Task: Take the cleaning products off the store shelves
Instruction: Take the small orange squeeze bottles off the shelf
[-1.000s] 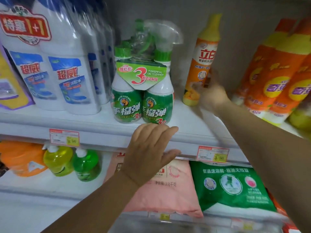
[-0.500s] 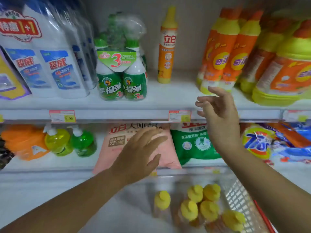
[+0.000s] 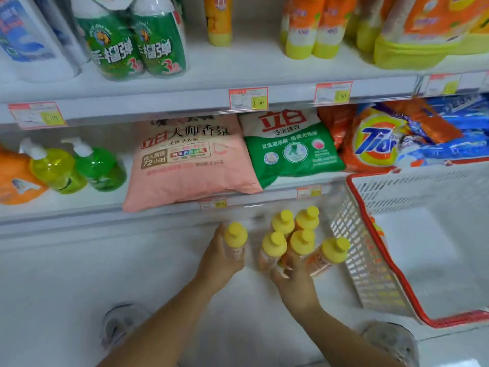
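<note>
Yellow-capped orange plastic bottle (image 3: 235, 243) stands upright on the lowest shelf (image 3: 105, 260), apart from the cluster of five like bottles (image 3: 299, 239).
Left hand (image 3: 221, 256) has its fingers wrapped round it; right hand (image 3: 293, 280) has fingers closed on the cluster's front bottle (image 3: 300, 246), white mesh basket (image 3: 370, 260) just beside.

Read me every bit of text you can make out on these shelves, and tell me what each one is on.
"立白": pink bag.
"立白": green and white bag.
"Tid", cut off: orange bag.
"手榴弹" and "3": green twin-pack bottles.
"3.50": middle price tag.
Other price tags, small print and bottle labels are too blurred.
</note>
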Motion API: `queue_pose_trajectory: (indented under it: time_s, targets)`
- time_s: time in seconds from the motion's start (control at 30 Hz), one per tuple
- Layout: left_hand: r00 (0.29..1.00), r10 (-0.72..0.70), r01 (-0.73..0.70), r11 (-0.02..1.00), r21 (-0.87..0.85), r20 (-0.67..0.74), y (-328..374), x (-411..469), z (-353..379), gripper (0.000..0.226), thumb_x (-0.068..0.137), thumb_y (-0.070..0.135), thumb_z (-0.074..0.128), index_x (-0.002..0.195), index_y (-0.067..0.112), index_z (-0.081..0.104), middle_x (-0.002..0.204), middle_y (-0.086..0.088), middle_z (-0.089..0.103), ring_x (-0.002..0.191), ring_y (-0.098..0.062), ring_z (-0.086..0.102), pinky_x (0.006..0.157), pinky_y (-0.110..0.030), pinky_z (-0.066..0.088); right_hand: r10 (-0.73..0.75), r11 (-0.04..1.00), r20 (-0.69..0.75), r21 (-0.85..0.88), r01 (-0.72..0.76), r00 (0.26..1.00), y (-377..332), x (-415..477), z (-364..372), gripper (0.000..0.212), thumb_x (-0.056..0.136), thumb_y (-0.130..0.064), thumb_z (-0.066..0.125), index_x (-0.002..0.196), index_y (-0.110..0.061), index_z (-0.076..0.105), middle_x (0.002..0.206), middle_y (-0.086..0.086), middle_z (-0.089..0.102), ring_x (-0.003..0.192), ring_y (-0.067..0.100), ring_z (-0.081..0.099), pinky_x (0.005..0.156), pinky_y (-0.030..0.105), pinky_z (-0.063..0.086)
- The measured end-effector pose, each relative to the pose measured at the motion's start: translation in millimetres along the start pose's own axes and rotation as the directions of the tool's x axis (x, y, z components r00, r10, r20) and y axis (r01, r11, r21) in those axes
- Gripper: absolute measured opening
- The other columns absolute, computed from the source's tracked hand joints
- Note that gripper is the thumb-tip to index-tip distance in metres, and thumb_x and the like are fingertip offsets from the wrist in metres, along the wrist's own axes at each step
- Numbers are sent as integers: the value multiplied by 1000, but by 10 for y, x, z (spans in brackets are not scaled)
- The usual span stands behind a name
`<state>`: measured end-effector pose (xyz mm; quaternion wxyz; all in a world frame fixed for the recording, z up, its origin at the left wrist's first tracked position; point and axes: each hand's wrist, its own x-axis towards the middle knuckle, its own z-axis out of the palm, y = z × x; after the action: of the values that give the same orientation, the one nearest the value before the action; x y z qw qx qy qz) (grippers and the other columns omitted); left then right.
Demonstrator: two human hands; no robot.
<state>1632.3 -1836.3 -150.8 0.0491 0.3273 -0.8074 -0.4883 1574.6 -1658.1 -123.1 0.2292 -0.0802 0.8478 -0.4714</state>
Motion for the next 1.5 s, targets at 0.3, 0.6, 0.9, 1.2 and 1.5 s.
queue_pose_trajectory:
  time_s: [0.3,0.6,0.9,1.2,1.5]
  targets:
    - [997,-71,72,997,-32,30,-169,269,38,50,67,18,88,105,34,60,92,16,70,82,0,64,69,-8,45,219,975,-256,77,-206,942,5,233,600,65,86,-29,73,141,-30,39,142,-1,45,121,26,53,88,40,45]
    - [999,-45,44,999,25,19,90,-6,-416,50,67,21,88,99,42,56,94,20,66,81,3,61,68,-6,41,105,992,-181,91,-90,978,-148,56,361,47,79,-34,79,117,-26,53,92,-11,66,92,19,65,76,32,47]
    - [953,284,-285,959,10,-109,1450,-221,-1227,47,69,28,86,107,32,58,96,12,69,88,-5,65,75,-25,51,-309,929,-226,134,344,924,-1353,-258,-459,27,79,-44,77,90,-31,56,79,-12,66,78,0,62,71,30,52]
    - [799,459,-509,860,-31,-388,2711,30,-2166,48,68,41,82,106,40,53,98,19,68,90,-4,66,85,-43,57,-639,707,-356,77,703,681,-3070,182,-1166,26,82,-33,79,99,-24,61,88,-12,69,82,-1,64,73,19,47]
    - [823,434,-504,855,-120,-366,2595,591,-2585,45,71,30,84,102,48,57,98,21,71,90,-1,69,86,-39,58,-703,693,-281,-65,718,654,-3892,1284,-1002,39,83,-34,78,115,-17,62,101,-7,69,90,7,64,69,14,45]
